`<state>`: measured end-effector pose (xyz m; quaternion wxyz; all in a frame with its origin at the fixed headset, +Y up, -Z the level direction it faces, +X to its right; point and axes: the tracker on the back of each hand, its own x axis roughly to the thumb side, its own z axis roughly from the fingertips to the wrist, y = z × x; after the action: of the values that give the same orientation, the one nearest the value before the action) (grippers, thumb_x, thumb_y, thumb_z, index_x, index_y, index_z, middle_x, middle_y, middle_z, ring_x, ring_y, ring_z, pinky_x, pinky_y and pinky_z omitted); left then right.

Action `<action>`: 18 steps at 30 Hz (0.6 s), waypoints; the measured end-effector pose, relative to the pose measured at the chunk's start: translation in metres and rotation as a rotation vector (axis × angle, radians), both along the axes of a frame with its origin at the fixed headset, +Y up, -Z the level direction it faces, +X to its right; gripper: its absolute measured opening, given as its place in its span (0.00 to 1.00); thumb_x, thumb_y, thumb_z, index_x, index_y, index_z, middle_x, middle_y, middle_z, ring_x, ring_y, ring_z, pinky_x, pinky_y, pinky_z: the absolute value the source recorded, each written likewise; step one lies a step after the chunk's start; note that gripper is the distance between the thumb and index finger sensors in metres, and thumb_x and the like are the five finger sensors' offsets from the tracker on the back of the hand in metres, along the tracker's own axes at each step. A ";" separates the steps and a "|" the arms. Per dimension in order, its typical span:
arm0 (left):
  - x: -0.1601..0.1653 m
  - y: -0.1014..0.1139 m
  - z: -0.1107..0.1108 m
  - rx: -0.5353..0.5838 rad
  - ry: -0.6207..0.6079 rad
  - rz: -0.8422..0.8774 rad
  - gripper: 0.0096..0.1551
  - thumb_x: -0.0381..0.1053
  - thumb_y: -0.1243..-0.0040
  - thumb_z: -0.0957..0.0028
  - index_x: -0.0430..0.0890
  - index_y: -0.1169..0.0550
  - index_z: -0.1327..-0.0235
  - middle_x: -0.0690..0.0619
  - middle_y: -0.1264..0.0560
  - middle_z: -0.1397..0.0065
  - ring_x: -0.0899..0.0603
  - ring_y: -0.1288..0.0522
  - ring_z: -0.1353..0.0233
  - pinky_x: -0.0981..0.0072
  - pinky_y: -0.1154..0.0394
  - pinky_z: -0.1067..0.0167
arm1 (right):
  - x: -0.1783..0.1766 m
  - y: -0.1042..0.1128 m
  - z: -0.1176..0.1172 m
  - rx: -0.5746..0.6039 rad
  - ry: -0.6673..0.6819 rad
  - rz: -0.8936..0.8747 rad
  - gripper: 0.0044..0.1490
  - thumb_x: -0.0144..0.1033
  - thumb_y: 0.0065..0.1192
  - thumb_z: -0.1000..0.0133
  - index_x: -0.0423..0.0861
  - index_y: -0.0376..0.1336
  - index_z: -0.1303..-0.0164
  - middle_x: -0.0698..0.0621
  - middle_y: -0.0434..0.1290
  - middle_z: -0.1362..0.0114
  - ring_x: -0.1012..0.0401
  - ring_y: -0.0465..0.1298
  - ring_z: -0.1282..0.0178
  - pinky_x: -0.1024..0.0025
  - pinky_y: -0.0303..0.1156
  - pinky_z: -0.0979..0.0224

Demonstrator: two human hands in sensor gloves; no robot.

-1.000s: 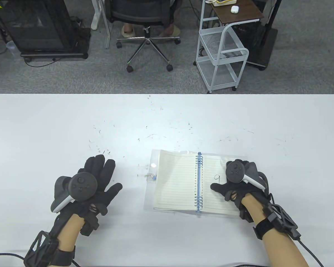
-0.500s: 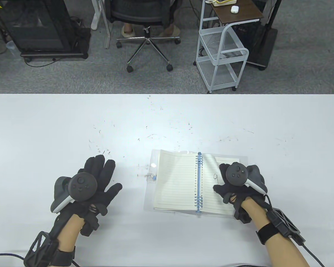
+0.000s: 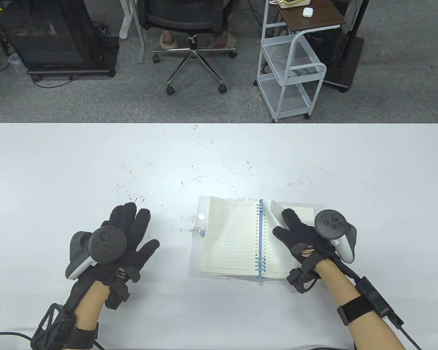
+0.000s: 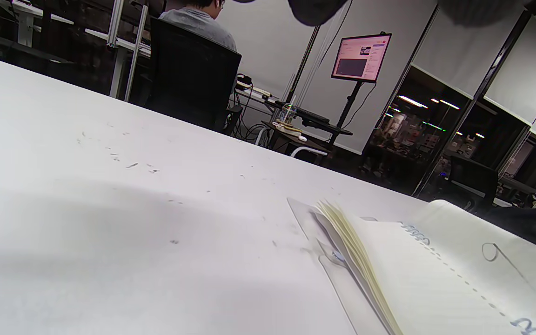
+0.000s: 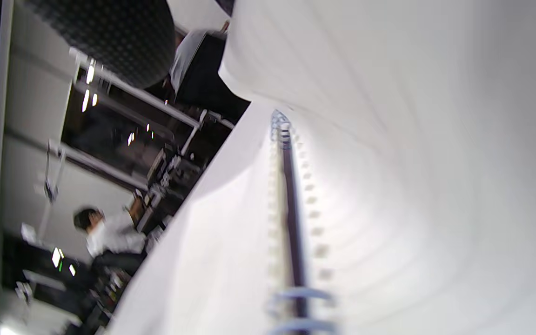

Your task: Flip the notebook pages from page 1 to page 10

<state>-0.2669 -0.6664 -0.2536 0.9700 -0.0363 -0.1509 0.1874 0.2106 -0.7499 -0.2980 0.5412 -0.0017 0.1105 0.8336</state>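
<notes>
At the near edge of the table [image 3: 58, 153] both arms come in from below. The left hand [image 3: 113, 242] lies flat on the table, left of the notebook [image 3: 233, 238] and apart from it, with fingers spread and holding nothing. The right hand [image 3: 303, 237] is over the right side of the notebook. Its fingers [image 3: 289, 218] are stretched toward the blue ring binding [image 3: 261, 238] and lie against a page [image 3: 273, 213] that is lifted and curved; whether the thumb pinches this page I cannot tell. In the left wrist view the raised page [image 4: 482, 242] shows a handwritten 9 [image 4: 493, 253]. The notebook lies open, in the middle of the table and a little to the right, on its clear plastic cover [image 3: 197, 237]. The left page is lined and blank. Beyond the notebook the white table has many small dark marks [image 3: 204, 175]. Behind the table, on the grey carpet, stand a black office chair [image 3: 191, 22], a white wire cart [image 3: 292, 69] and a dark cabinet [image 3: 47, 36].
</notes>
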 end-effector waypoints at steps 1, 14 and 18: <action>0.000 0.000 0.000 0.000 0.000 0.000 0.51 0.74 0.51 0.52 0.52 0.43 0.17 0.44 0.56 0.14 0.27 0.59 0.14 0.24 0.53 0.27 | 0.002 0.000 0.000 -0.015 -0.024 -0.049 0.50 0.54 0.61 0.43 0.39 0.41 0.27 0.29 0.48 0.22 0.25 0.61 0.30 0.30 0.64 0.36; -0.001 0.000 0.000 -0.002 0.003 0.000 0.51 0.74 0.51 0.52 0.52 0.43 0.17 0.44 0.56 0.14 0.27 0.59 0.14 0.24 0.53 0.27 | 0.025 -0.006 0.005 -0.173 -0.258 -0.285 0.52 0.52 0.63 0.44 0.25 0.44 0.35 0.22 0.61 0.34 0.52 0.86 0.51 0.59 0.84 0.54; -0.001 0.000 0.000 -0.001 0.003 0.000 0.51 0.74 0.51 0.52 0.52 0.43 0.17 0.44 0.56 0.14 0.27 0.58 0.14 0.24 0.53 0.27 | 0.025 -0.004 0.005 -0.175 -0.255 -0.294 0.40 0.51 0.64 0.45 0.32 0.58 0.38 0.31 0.76 0.42 0.57 0.89 0.61 0.62 0.86 0.61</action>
<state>-0.2678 -0.6666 -0.2536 0.9701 -0.0367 -0.1495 0.1877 0.2351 -0.7542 -0.2934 0.6642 -0.1381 0.1120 0.7261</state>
